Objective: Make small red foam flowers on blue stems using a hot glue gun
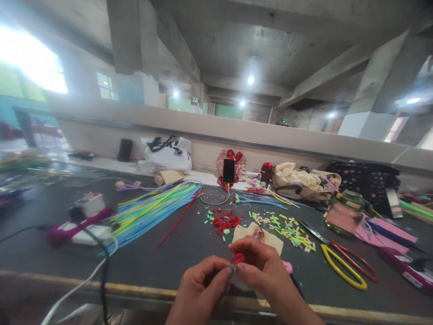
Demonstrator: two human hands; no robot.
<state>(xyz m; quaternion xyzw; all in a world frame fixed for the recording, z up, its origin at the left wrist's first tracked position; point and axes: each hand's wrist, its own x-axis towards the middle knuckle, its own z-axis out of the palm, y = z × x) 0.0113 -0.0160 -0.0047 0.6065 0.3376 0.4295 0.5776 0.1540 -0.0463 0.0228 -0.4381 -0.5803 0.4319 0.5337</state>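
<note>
My left hand (204, 284) and my right hand (265, 268) meet just above the front edge of the dark table. Between their fingertips is a small curled red pipe cleaner piece (238, 258) with a tiny blue bit (233, 267) at its lower end. My left thumb and forefinger pinch at the blue bit. My right thumb and forefinger close round the red curl, and its far side is partly covered. Beyond the hands lies a pile of bent red pipe cleaner pieces (226, 222). A beige cloth (275, 243) is partly behind my right hand.
Scissors (333, 246) with red and yellow handles lie to the right, near a glass jar (343, 216). Cut green and yellow bits (287, 230) are scattered centrally. Long pipe cleaners (158, 207) spread left, beside a power strip (81, 225). A phone (228, 171) stands behind.
</note>
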